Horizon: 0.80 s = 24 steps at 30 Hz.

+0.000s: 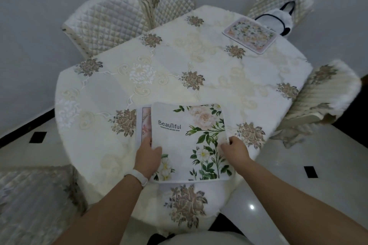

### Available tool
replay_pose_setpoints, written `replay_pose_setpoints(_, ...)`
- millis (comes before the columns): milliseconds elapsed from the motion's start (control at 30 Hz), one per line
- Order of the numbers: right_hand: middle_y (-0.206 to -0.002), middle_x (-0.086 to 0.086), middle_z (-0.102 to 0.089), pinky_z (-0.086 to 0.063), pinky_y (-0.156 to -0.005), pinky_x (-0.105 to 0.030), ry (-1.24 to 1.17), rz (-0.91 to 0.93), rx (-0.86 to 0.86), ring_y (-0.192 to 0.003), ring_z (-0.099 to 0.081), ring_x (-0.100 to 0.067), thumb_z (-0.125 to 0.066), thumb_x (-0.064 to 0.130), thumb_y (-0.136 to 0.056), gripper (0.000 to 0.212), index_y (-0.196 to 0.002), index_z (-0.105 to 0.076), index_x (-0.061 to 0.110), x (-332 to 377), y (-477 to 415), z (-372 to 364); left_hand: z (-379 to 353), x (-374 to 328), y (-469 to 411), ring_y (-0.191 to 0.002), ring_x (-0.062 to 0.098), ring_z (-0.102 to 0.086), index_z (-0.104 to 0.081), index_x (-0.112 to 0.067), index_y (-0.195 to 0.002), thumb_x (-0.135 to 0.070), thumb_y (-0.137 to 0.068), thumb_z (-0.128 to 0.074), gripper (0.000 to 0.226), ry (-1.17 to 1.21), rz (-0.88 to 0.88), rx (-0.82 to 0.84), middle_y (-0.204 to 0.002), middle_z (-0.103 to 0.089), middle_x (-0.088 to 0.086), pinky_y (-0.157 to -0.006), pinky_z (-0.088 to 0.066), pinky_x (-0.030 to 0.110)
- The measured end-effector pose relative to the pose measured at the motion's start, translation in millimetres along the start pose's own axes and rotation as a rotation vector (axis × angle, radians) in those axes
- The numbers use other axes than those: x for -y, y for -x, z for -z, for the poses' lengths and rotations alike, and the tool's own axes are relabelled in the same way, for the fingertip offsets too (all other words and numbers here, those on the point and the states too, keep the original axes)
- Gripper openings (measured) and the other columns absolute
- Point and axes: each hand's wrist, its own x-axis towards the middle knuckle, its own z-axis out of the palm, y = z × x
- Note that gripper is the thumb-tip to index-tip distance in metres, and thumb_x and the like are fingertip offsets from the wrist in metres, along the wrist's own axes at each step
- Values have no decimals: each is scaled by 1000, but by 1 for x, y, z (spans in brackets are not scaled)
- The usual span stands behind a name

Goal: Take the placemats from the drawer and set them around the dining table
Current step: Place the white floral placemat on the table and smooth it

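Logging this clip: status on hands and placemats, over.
Left hand and right hand gripping floral placemat at near table edge. Pink placemat underneath it. One placemat set far right. Nothing in the way.

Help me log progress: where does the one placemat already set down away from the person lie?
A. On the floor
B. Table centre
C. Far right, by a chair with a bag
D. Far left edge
C: the floral placemat lies at the table's far right edge, beside the bag on a chair.
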Motion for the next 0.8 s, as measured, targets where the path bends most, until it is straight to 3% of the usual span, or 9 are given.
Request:
replay_pose_setpoints(100,-89,-7,-67,-51,-68,-33,-3,-3,-65,-81,-63,-24,-53,16,-91,14,-99,-62,9,-4,7,13,-13,-5,3,-86,13,-60,-55,-17,-110,-7,-87,-55,25,-7,-14,65,-98,-64,-2,-66,-45,24)
replay_pose_setpoints(233,-87,-3,-66,-56,-77,-39,-45,6,-155,-80,-63,-22,-52,18,-94,13,-100,-62,14,-14,17,34,-33,-18,1,-86,12,-58,-52,-16,-109,-7,-89,-55,22,5,-45,126,-99,-61,-2,-71,-47,27)
replay_pose_setpoints(300,-90,-1,-67,-57,-79,-42,-98,6,-189,-82,-64,-22,-52,16,-93,16,-106,-62,18,-22,22,45,-45,-24,3,-84,11,-57,-51,-17,-108,-6,-90,-54,22,-2,-79,137,-94,-58,-6,-65,-46,24)
replay_pose_setpoints(500,-93,-3,-66,-50,-70,-33,-106,40,-215,-85,-62,-23,-52,19,-93,16,-106,-61,15,-32,16,71,-67,-41,17,-83,14,-60,-50,-20,-110,-8,-90,-53,23,12,-112,151,-97,-60,-5,-59,-45,26)
replay_pose_setpoints(633,-89,1,-62,-39,-61,-27,-108,107,-203,-83,-58,-21,-51,18,-95,12,-104,-59,16,-35,9,89,-83,-57,21,-84,15,-61,-51,-24,-108,-8,-89,-54,25,11,-133,110,-98,-62,-7,-66,-51,32)
replay_pose_setpoints(800,-86,-2,-64,-40,-58,-28,-114,108,-209,-78,-59,-21,-52,20,-94,11,-99,-61,14,-58,-15,135,-132,-77,27,-86,19,-62,-51,-21,-105,-11,-86,-56,22,-30,-108,59,-98,-62,-3,-75,-56,41)
